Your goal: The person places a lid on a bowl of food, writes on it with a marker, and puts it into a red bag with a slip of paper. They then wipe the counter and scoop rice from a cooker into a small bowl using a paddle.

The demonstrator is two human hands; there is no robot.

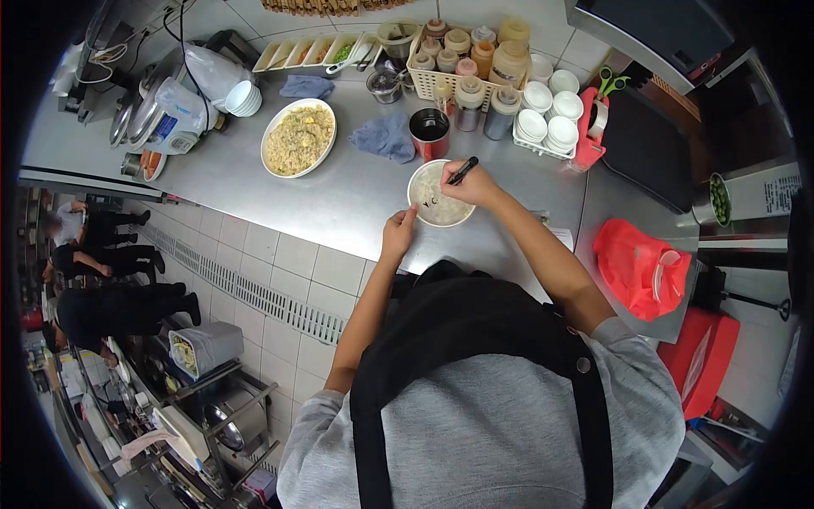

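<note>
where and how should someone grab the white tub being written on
I'd take the white tub by opposite sides of its rim, from left and right: it is round, with no handle showing. The left hand is at its near left edge; the right hand holds a black marker over it.

Cannot see the tip of the black marker (464,170), hidden by the right hand (477,186). Cannot read printed text (781,192), too small.

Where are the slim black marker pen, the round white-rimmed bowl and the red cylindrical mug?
Slim black marker pen (463,170): head view, visible barrel.
Round white-rimmed bowl (433,192): head view, marked top surface.
Red cylindrical mug (438,150): head view, outer wall.
</note>
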